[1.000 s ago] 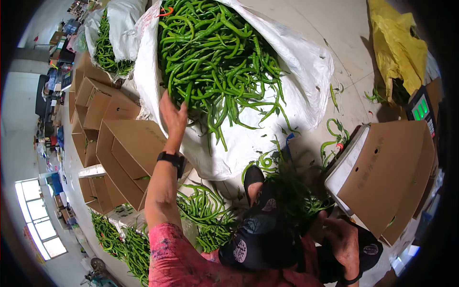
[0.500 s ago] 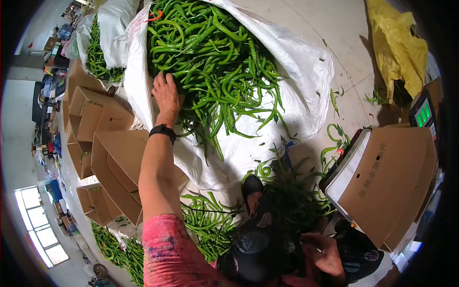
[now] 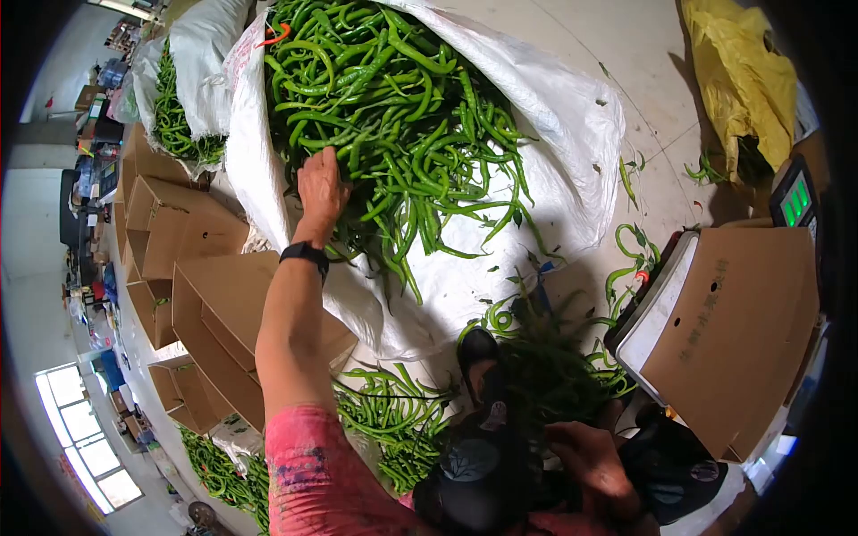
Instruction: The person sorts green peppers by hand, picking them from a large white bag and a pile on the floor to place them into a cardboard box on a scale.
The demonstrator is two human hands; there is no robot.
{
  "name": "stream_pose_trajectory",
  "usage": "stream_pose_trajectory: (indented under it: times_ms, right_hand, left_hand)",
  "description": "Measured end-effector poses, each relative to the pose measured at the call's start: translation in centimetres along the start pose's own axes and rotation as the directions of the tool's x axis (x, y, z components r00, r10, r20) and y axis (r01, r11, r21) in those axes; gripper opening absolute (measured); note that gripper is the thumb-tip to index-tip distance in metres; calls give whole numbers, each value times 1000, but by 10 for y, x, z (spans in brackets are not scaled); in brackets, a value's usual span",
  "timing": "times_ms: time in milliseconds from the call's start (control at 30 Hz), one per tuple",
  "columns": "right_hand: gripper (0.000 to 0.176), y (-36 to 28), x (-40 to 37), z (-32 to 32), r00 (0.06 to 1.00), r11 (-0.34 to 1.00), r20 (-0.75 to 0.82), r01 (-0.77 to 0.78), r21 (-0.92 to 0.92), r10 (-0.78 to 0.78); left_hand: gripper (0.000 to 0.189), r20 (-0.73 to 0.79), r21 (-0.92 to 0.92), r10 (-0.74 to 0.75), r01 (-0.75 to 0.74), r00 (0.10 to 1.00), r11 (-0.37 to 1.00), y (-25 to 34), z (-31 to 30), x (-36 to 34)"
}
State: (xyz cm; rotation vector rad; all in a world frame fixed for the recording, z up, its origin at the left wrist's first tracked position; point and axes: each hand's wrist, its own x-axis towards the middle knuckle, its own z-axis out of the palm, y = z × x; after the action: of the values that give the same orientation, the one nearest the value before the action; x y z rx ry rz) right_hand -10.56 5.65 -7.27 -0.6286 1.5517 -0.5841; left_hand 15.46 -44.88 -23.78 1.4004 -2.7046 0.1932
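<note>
Out in front of me, my left hand [image 3: 323, 190] reaches to the lower left edge of a big heap of long green chili peppers [image 3: 393, 107]. Its fingers are curled closed on peppers there; the fingertips are partly hidden, and a black band circles the wrist. The heap spills from the mouth of a large white woven sack [image 3: 572, 170]. Low in the view, above my lap, my right hand [image 3: 594, 460] is held with its fingers loosely bent and apart. I see nothing in it, though shadow covers part of it.
Open cardboard boxes [image 3: 210, 330] stand at left, near another white sack [image 3: 210, 67] of peppers. More peppers [image 3: 393, 420] lie by my feet. At right are a carton [image 3: 733, 330] on a scale, a lit green display [image 3: 794, 205] and a yellow bag [image 3: 742, 80].
My left hand has moved slightly down and right along the heap, its fingers now more curled. My right hand has shifted a little left and up. The view has tilted slightly.
</note>
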Motion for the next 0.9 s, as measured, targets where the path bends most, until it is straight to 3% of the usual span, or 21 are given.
stream_pose_trajectory:
  times_ms: [33, 100, 167, 233, 267, 300, 367, 433, 500, 533, 567, 667, 700, 767, 800, 833, 900]
  right_hand:
    - [31, 3, 1, 1, 999, 999, -22, 39, -32, -40]
    - [31, -1, 0, -1, 999, 999, -32, -7, -44, 6]
    - [30, 0, 0, -1, 998, 997, -31, -62, -47, 60]
    - [30, 5, 4, -3, 1000, 996, -8, 30, -78, -30]
    - [30, 1, 5, -4, 999, 996, -8, 33, -79, -33]
    - [30, -7, 4, -5, 1000, 997, -23, 20, -72, -21]
    - [31, -5, 2, -6, 999, 998, -42, 13, -59, -16]
    - [31, 11, -1, -5, 994, 978, -77, 60, -201, -76]
    - [31, 10, -7, -4, 986, 973, -104, 108, -203, -131]
    - [31, 9, -12, -4, 976, 967, -132, 145, -208, -174]
    - [31, 7, -16, -3, 973, 967, -134, 156, -202, -185]
    - [30, 2, -28, -3, 937, 909, -137, 263, -324, -320]
    - [30, 2, -32, -2, 928, 888, -129, 283, -361, -348]
    - [30, -1, -38, -2, 910, 859, -125, 318, -400, -395]
    - [29, -2, -42, -3, 901, 851, -132, 332, -406, -414]
    - [28, -5, -47, -4, 892, 843, -138, 344, -413, -431]
    - [27, -16, -55, -8, 871, 845, -174, 370, -385, -460]
  left_hand:
    - [65, -2, 0, 7, -7, 1000, 1000, 5, -6, -1]
    - [63, -28, -175, 36, -41, 999, 984, 22, -32, -2]
    - [62, -33, -148, 64, -68, 997, 987, 33, -49, -9]
    - [65, 146, -94, 74, -61, 986, 994, 38, -65, -17]
    - [63, 260, -15, -22, 27, 965, 1000, 45, -75, -19]
    - [63, 256, -17, -18, 23, 966, 1000, 50, -85, -22]
    - [57, 160, -155, -95, 120, 983, 981, 56, -106, -30]
    - [55, 123, -199, -111, 134, 986, 971, 54, -136, -35]
    - [55, 287, -383, -200, 304, 937, 872, 60, -167, -39]
    - [53, 298, -503, -217, 346, 930, 792, 60, -179, -44]
    - [53, 288, -498, -215, 338, 933, 799, 58, -190, -48]
    - [54, 420, -827, -223, 472, 880, 305, 67, -235, -58]
    - [54, 406, -828, -227, 461, 885, 319, 70, -250, -62]
    - [52, 474, -875, -189, 484, 860, 7, 74, -276, -68]
    - [49, 424, -904, -93, 416, 901, -96, 73, -281, -69]
    - [49, 411, -911, -95, 403, 907, -90, 78, -291, -71]
    - [52, 433, -841, 5, 406, 901, -358, 94, -308, -74]
